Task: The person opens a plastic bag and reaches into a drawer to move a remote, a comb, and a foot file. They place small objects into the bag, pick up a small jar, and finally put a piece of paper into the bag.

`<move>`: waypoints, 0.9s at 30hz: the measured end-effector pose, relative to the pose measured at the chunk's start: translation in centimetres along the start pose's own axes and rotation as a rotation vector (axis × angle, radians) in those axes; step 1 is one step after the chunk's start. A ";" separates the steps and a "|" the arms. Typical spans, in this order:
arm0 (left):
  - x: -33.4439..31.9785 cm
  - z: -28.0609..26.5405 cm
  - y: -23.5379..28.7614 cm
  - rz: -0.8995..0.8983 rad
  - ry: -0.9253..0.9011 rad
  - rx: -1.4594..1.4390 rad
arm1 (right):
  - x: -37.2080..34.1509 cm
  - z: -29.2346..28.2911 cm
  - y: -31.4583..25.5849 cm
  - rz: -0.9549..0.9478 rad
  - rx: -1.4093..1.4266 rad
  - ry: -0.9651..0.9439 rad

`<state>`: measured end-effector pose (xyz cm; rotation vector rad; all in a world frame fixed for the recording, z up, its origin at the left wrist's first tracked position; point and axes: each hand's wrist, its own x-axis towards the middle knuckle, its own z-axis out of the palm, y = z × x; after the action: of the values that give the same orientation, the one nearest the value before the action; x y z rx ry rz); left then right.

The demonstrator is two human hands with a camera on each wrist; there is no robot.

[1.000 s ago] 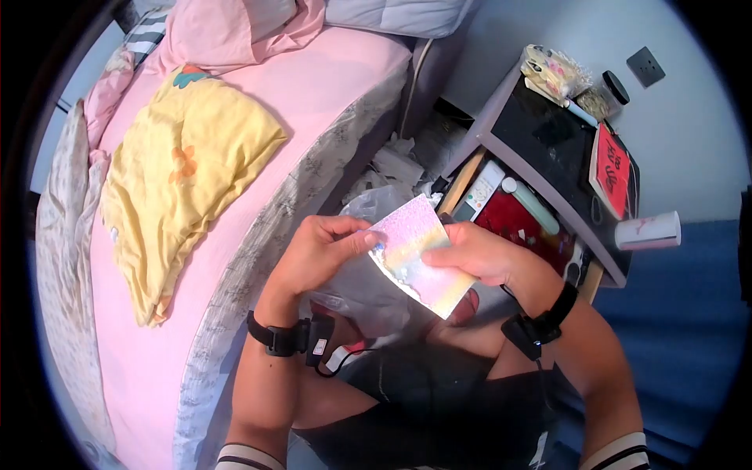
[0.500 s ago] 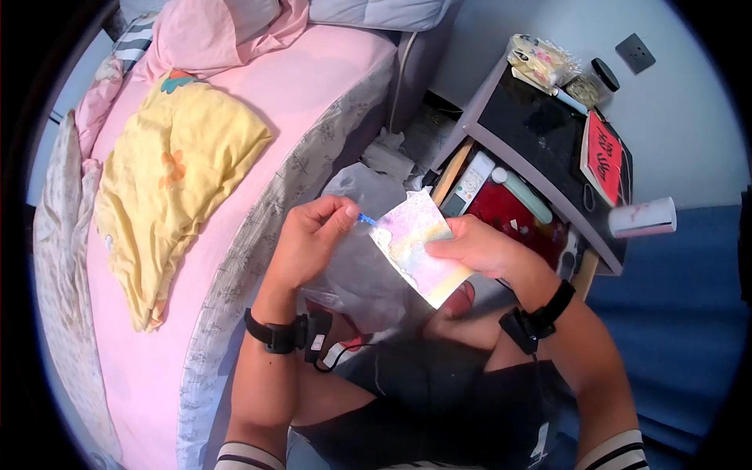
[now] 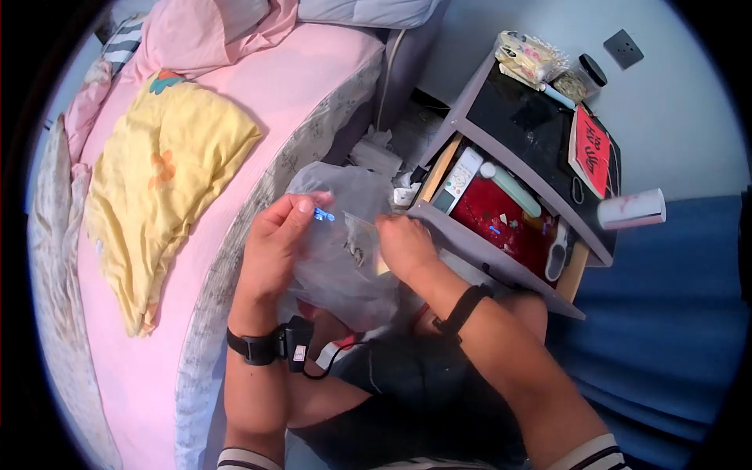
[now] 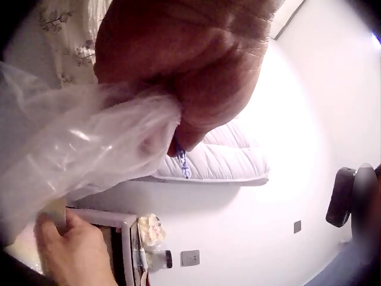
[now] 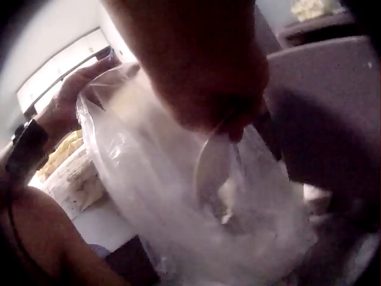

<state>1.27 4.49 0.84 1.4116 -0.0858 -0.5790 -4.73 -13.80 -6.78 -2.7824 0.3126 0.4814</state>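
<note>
My left hand (image 3: 270,244) pinches a small blue piece (image 3: 323,214) between thumb and finger. The translucent plastic bag (image 3: 337,288) hangs from this hand, its film lying over the fingers in the left wrist view. At the bag's mouth, my right hand (image 3: 406,247) grips a pale, pastel-patterned card (image 4: 25,245). Most of the card is hidden by the hand in the head view. Seen from the right wrist, the card reaches down inside the bag, and dark and light scraps show through the film.
To the right, a drawer (image 3: 487,258) stands pulled out, with a remote control (image 3: 462,176), a pale green tube (image 3: 513,192) and small bits on red lining. A red book (image 3: 589,153) and a white cup (image 3: 631,210) are on the cabinet top. The pink bed (image 3: 211,258) borders the left.
The left hand has drawn the blue piece away from the card. My right hand has swung left with the card to the bag, and the drawer behind it now shows more fully.
</note>
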 end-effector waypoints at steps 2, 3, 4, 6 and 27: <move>-0.3 -0.2 -0.2 -0.009 0.029 -0.009 | -0.4 0.4 0.0 -0.028 -0.013 0.035; -0.1 -0.4 -0.3 -0.003 0.027 -0.005 | -0.7 0.5 0.1 -0.057 -0.002 0.057; 0.2 -0.5 -0.4 0.003 0.022 -0.007 | -0.9 0.7 0.3 -0.084 0.004 0.080; -0.1 -0.1 0.1 -0.008 0.022 0.029 | -2.0 -0.8 0.3 -0.096 0.025 0.067; 2.6 1.2 -1.6 -0.095 0.072 0.143 | -9.7 -10.3 26.6 0.031 -0.287 0.080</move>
<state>2.50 2.25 -1.18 1.5803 -0.0031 -0.6093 -17.62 -40.38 -0.77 -3.0855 0.3274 0.4550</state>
